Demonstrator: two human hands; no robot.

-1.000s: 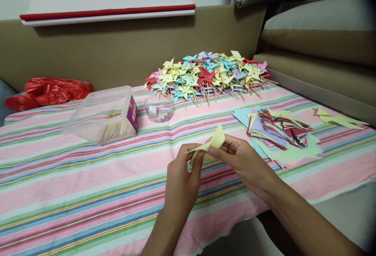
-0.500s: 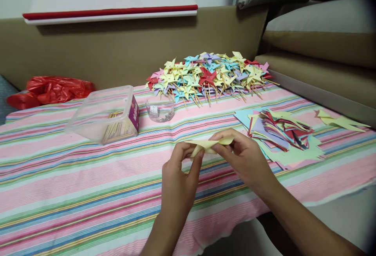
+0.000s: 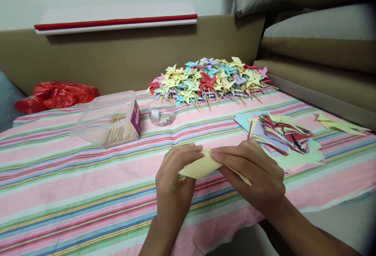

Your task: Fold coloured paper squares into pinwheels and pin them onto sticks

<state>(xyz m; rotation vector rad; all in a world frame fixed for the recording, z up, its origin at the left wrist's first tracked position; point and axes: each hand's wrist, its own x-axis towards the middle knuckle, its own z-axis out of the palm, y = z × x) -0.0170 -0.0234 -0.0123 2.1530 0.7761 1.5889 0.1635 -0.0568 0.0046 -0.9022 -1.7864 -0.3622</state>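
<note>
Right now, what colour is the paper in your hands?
Pale yellow paper, clearest in the head view.

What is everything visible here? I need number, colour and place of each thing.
paper piece: one, pale yellow, between both hands
pinwheels: many, mixed colours, piled at far edge
cut papers: one stack, mixed colours, right of hands
plastic box: one, clear, left, sticks inside
small cup: one, clear, beside the box
plastic bag: one, red, far left
striped cloth: one, mostly pink, covering the surface
left hand: one, pinching the paper piece
right hand: one, pinching the paper piece
</note>
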